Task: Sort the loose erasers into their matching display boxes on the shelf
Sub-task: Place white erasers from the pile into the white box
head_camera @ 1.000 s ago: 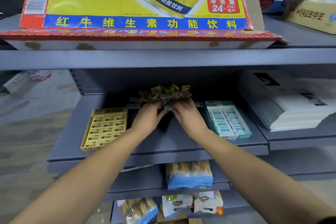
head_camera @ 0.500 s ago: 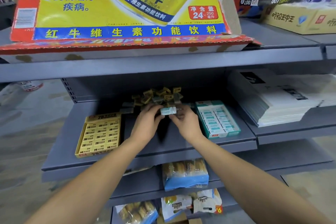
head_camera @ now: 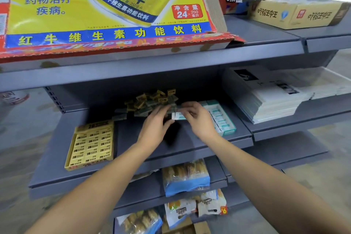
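Note:
A heap of loose yellow and teal erasers (head_camera: 152,99) lies at the back of the grey middle shelf (head_camera: 190,144). A yellow display box (head_camera: 91,146) full of yellow erasers stands at the shelf's left. A teal display box (head_camera: 223,119) with teal erasers stands at the right, partly hidden behind my right hand. My right hand (head_camera: 198,119) pinches a teal eraser (head_camera: 178,116) in front of the heap. My left hand (head_camera: 154,125) reaches beside it, fingertips at the eraser's left end and the heap's front edge.
A large yellow drink carton (head_camera: 106,15) lies on the shelf above. Stacks of white paper (head_camera: 275,97) fill the neighbouring shelf to the right. Bagged snacks (head_camera: 186,176) sit on the lower shelves beneath my arms.
Both hands came out of the heap; a teal eraser was lifted from it and moved right toward the teal box. The camera view shifted to the left and down.

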Demonstrator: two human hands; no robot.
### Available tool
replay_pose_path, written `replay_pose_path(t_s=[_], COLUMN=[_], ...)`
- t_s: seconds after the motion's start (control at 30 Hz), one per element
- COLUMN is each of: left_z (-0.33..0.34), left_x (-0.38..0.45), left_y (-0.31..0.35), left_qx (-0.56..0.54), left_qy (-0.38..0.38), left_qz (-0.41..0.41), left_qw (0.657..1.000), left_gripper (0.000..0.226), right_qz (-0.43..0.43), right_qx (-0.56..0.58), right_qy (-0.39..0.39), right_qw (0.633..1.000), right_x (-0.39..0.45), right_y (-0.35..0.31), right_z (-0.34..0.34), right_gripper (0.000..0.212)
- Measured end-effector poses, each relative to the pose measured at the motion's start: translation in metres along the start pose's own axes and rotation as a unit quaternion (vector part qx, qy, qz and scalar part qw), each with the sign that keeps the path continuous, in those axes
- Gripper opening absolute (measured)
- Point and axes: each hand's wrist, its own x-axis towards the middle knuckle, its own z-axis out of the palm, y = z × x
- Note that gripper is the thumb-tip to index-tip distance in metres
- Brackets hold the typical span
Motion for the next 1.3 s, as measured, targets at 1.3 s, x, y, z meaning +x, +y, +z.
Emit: replay_pose_path(t_s=[1.3], left_z=[0.078], left_x=[0.022], left_y=[0.036], left_qx=[0.012], left_qy=[-0.048], left_qz=[-0.034], left_qw=[0.998], left_gripper=[0.035], right_qz=[-0.098], right_qx=[-0.293], right_qy=[-0.268], right_qw=[0.912], right_x=[0.013], right_y=[0.045], right_z=[-0.124], right_gripper=[0.016])
